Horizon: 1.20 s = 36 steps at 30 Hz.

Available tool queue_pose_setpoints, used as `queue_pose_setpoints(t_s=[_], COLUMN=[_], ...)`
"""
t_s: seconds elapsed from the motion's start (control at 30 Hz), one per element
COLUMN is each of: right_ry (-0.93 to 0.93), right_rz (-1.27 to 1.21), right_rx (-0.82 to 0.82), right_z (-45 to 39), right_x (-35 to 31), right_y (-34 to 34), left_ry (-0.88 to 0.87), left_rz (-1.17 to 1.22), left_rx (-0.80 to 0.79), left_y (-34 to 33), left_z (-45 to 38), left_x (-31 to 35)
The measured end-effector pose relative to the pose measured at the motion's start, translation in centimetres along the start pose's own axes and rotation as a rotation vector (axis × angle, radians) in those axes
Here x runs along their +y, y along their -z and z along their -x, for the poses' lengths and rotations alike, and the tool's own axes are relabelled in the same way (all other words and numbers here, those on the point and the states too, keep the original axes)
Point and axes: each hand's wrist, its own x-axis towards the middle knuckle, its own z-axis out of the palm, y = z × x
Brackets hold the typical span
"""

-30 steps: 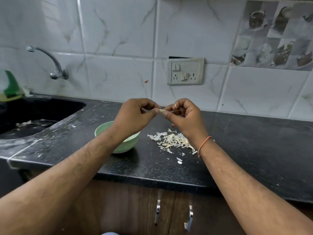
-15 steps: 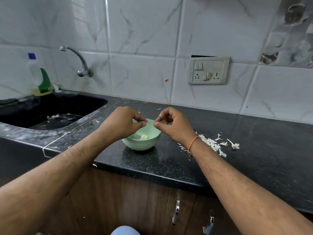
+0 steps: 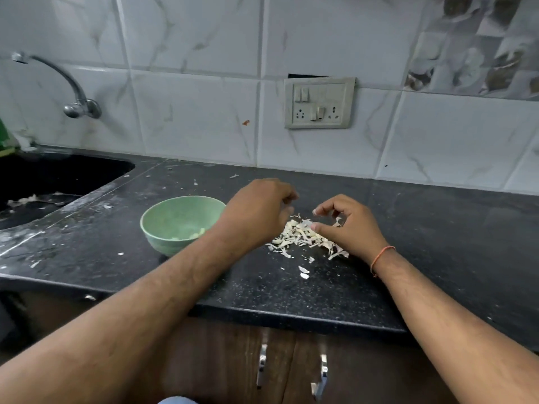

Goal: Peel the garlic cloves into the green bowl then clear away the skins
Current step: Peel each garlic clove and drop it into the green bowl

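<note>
A: Where is each grip?

B: Both are over the black table [image 3: 291, 290]. The left hand [image 3: 256, 212] hangs with its back up just right of the green bowl [image 3: 163, 220], fingers curled under at the far side. Whether they pinch anything I cannot tell; the tips are blurred.

A: And the right?

B: The right hand [image 3: 354, 225] sits on the far right side of the pile of garlic skins [image 3: 297, 236], fingers bent loosely, thumb and forefinger apart — a relaxed claw with nothing clearly held. An orange thread [image 3: 382, 256] circles that wrist.

A: The garlic itself?

B: A few pale peeled cloves [image 3: 195, 233] lie at the bottom of the bowl, toward its right side, partly hidden by the left forearm. The skins lie in a heap between the two hands, with a couple of stray flakes [image 3: 304, 272] nearer the table's front edge.

A: Anything else around?

B: A dark sink [image 3: 58, 176] at the left with a curved tap [image 3: 78, 106] above it, and a switch plate [image 3: 319, 103] on the tiled wall behind. Two metal cabinet handles [image 3: 262, 365] show below the table edge.
</note>
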Motion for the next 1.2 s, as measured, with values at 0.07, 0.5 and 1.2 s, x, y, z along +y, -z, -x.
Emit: queue_pose_setpoints(t_s=[0.07, 0.5, 1.2], right_ry=[0.032, 0.109, 0.104], right_rz=[0.056, 0.087, -0.046], right_rx=[-0.001, -0.017, 0.005], right_z=[-0.2, -1.8, -2.1], right_x=[0.8, 2.4, 2.3], right_y=[0.4, -0.4, -0.6], left_ry=[0.048, 0.230, 0.228], left_rz=[-0.053, -0.092, -0.017], left_rx=[-0.101, -0.273, -0.250], left_y=[-3.0, -8.3, -8.8], left_z=[-1.3, -5.6, -5.0], left_x=[0.4, -3.1, -3.8])
